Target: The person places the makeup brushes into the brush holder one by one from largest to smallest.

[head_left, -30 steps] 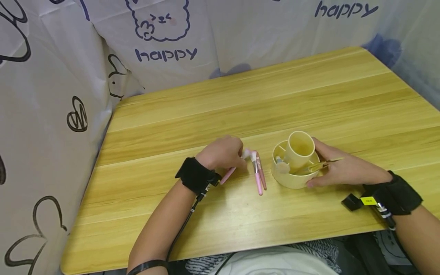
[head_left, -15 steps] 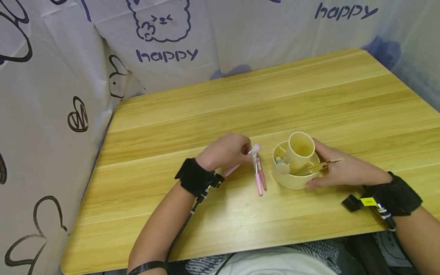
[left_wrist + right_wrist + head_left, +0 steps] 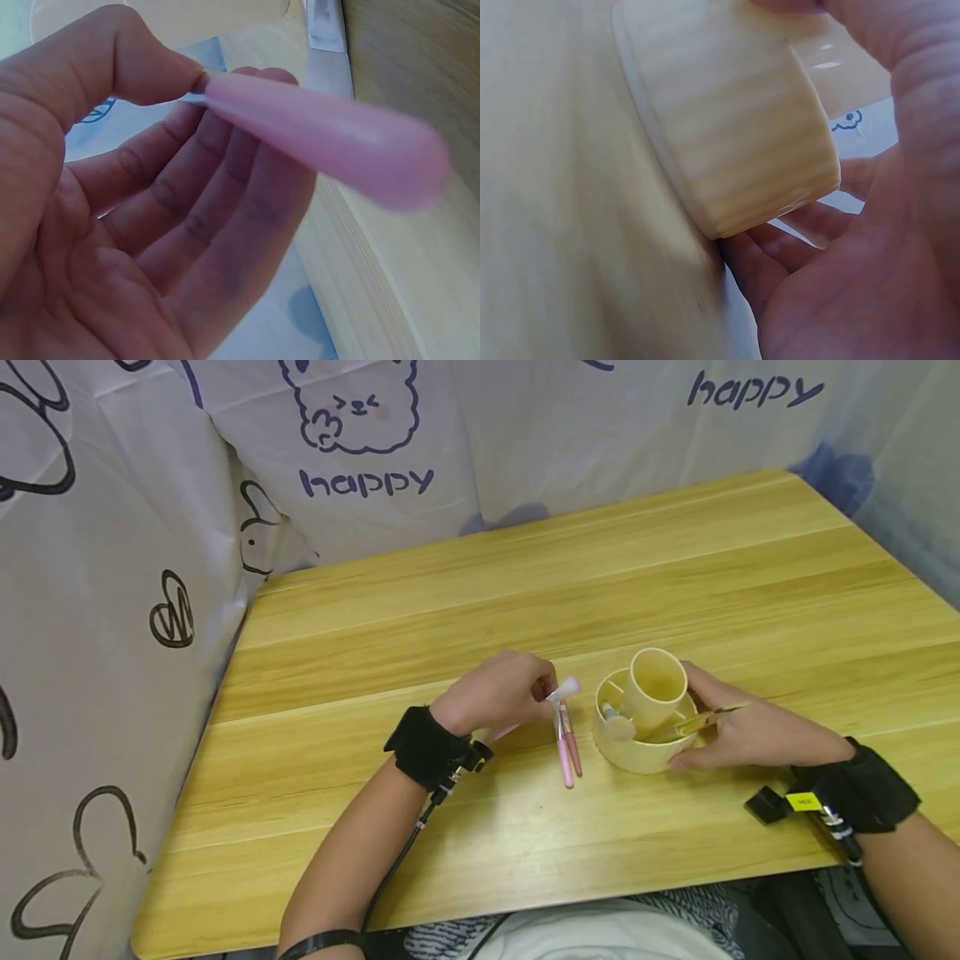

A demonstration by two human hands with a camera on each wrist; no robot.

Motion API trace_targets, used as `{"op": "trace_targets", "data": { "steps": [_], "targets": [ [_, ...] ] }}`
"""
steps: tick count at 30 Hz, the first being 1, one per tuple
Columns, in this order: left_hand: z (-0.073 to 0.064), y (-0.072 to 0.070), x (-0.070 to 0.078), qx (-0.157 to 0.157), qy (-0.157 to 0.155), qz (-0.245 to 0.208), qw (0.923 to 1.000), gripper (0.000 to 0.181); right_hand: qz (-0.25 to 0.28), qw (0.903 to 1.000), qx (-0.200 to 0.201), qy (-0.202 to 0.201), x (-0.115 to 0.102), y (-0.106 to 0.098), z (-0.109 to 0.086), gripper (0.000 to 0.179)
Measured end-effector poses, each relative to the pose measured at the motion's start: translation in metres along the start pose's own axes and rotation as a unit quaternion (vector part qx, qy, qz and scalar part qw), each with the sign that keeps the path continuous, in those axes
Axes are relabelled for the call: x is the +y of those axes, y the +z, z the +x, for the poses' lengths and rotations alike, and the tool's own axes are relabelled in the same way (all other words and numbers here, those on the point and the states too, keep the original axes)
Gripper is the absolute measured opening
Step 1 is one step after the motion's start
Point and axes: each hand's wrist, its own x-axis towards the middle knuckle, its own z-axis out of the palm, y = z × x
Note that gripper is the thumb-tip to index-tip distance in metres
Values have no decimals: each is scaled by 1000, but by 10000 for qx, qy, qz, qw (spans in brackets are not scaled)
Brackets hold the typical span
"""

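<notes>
My left hand [image 3: 498, 692] pinches a pink-handled makeup brush [image 3: 567, 687] between thumb and fingertips. Its white bristles point right, toward a cream round brush holder [image 3: 632, 758]. In the left wrist view the pink handle [image 3: 330, 142] sticks out past the fingers. Thumb and fingers of my right hand [image 3: 757, 728] grip the holder's side, and the right wrist view shows its ribbed wall [image 3: 742, 127]. A taller cup [image 3: 655, 703] rises inside the holder. Two more pink makeup brushes, one [image 3: 565, 764] overlapping the other [image 3: 573, 752], lie between my hands.
Inside the holder are a brush with a round pale head [image 3: 618, 727] and thin gold-coloured sticks [image 3: 697, 723] leaning right. The wooden table [image 3: 450, 827] ends in front of my lap. A drawn-on white cloth [image 3: 510, 443] hangs behind it.
My left hand has lifted the pink makeup brush slightly and moved right with it, so its bristles now pass over the lying brushes. The right hand stays on the holder.
</notes>
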Motion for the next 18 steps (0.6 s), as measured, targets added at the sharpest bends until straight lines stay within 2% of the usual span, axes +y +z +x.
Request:
{"op": "trace_targets", "data": {
  "steps": [6,14,18],
  "targets": [
    [1,0,0,31,41,-57,10000,13,-96,9997,-37,216,-1,1,-1,112],
    [1,1,0,56,61,14,10000,11,398,9987,128,295,1,4,2,108],
    [0,1,0,73,85,26,9999,11,109,9996,108,256,1,3,2,106]
  ]
}}
